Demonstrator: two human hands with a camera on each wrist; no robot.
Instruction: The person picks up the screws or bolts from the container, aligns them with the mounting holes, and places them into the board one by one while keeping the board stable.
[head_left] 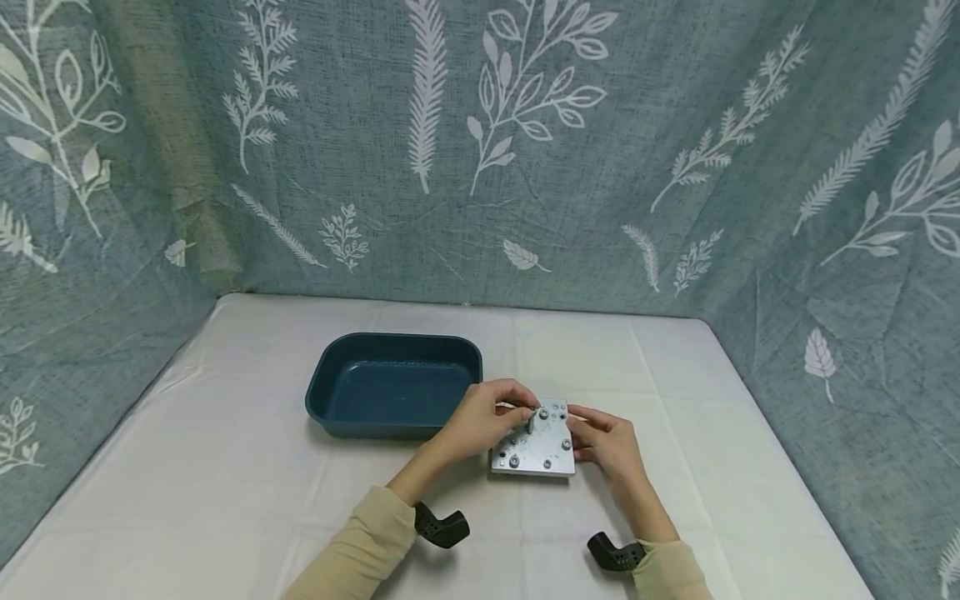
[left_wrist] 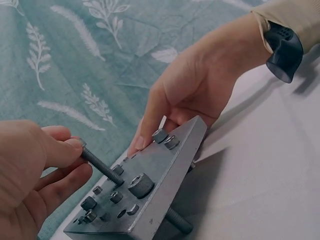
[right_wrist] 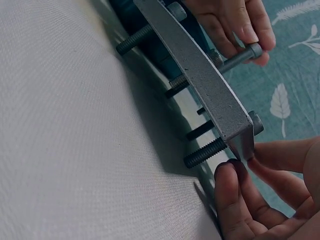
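A square metal plate [head_left: 534, 454] carries several socket-head bolts, whose threaded ends stick out below it in the right wrist view. My left hand [head_left: 483, 417] pinches the head of a long bolt [left_wrist: 101, 164] between thumb and fingers. That bolt stands tilted over the plate's top face, its lower end at the surface; whether it sits in a hole I cannot tell. My right hand [head_left: 611, 442] grips the plate's right edge, thumb on top and fingers beneath [right_wrist: 232, 195]. The plate is held a little above the cloth.
A dark blue rectangular tray [head_left: 318, 417] stands behind and left of the plate. White cloth [head_left: 225, 500] covers the table. Green leaf-patterned curtains [head_left: 465, 233] hang along its back and sides. Black curved mounts [head_left: 442, 529] sit at both wrists.
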